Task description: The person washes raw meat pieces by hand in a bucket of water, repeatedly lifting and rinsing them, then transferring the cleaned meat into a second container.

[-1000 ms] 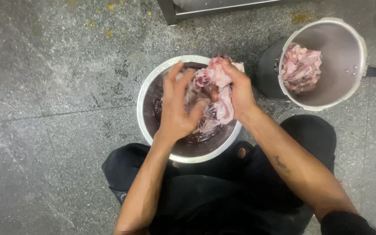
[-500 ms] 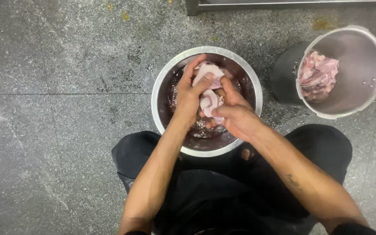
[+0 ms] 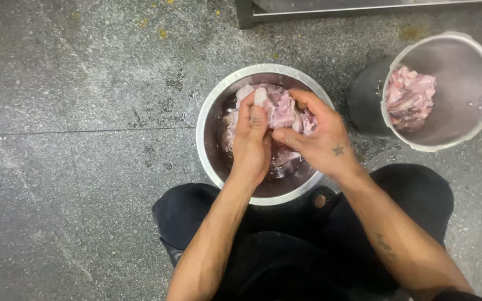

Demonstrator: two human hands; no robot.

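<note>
A round steel bowl (image 3: 210, 120) sits on the grey stone floor between my knees. It holds pale pink raw meat pieces (image 3: 279, 108) in dark reddish water. My left hand (image 3: 252, 147) and my right hand (image 3: 319, 139) are both over the bowl, pressed together and closed around a clump of the meat. The fingers of both hands hide part of that clump.
A tilted metal pot (image 3: 464, 67) with a dark handle lies at the right, holding more raw meat (image 3: 411, 97). A metal frame leg (image 3: 245, 14) stands at the top edge. My black trousers (image 3: 285, 256) fill the lower middle. Speckled stone floor (image 3: 73, 139) spreads to the left.
Both hands have lowered the meat clump from above the bowl's right rim into its middle and pressed closer together. The view has shifted, so the bowl and pot sit further right.
</note>
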